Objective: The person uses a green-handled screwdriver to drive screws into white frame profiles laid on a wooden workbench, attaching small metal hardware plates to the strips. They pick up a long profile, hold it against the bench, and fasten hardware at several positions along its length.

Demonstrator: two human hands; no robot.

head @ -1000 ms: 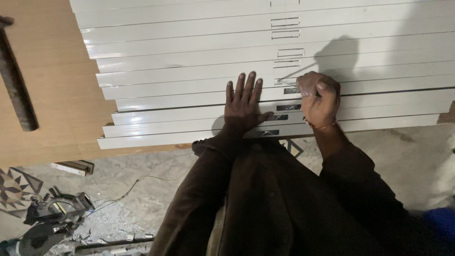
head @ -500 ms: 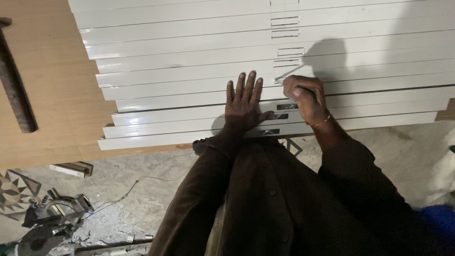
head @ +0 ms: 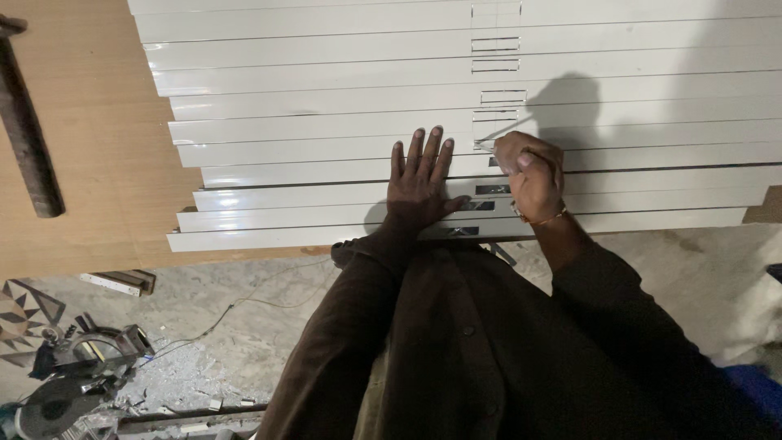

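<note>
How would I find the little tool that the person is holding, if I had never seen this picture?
Look at the row of long white strips lying side by side on the wooden table. Near the middle, the left hand lies flat, and just beside it the right hand is closed in a fist. The tool is the thin shiny tip that sticks out of that fist onto a strip.

A tan wooden table point(head: 90, 122) carries the load. White strips point(head: 326, 106) lie stacked from centre to three o'clock, a dark bar point(head: 28, 138) at nine.
</note>
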